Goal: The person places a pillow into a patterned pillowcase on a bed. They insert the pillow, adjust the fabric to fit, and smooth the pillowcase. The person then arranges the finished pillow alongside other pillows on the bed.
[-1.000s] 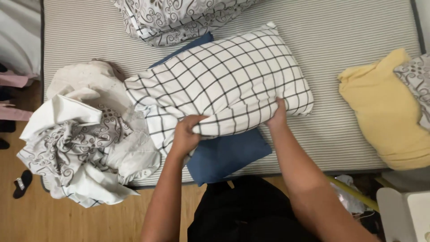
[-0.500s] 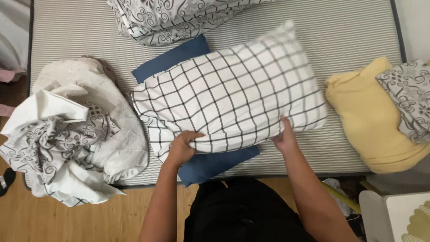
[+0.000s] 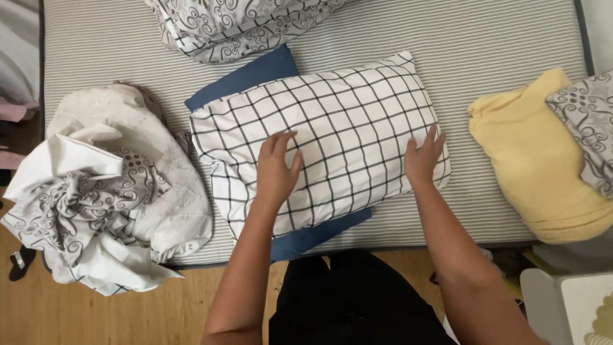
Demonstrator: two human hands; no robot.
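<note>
Far to the left of the left hand, a heap of crumpled sheets (image 3: 102, 198) is hanging over the bed's (image 3: 498, 38) edge. The left hand (image 3: 276, 167) is lying flat on the checked pillow (image 3: 345, 121), its grip open, fingers spread and pressing the fabric near the pillow's left half. Beneath the pillow, a blue cloth (image 3: 246, 76) is sticking out above that hand and again below it near the bed's front edge. A patterned pillow (image 3: 236, 25) is sitting well beyond both hands. The right hand (image 3: 423, 156) is resting open on the pillow's right end, grip holding nothing. Well to its right, a yellow blanket (image 3: 536, 160) is lying with a patterned cloth (image 3: 587, 121) on top.
</note>
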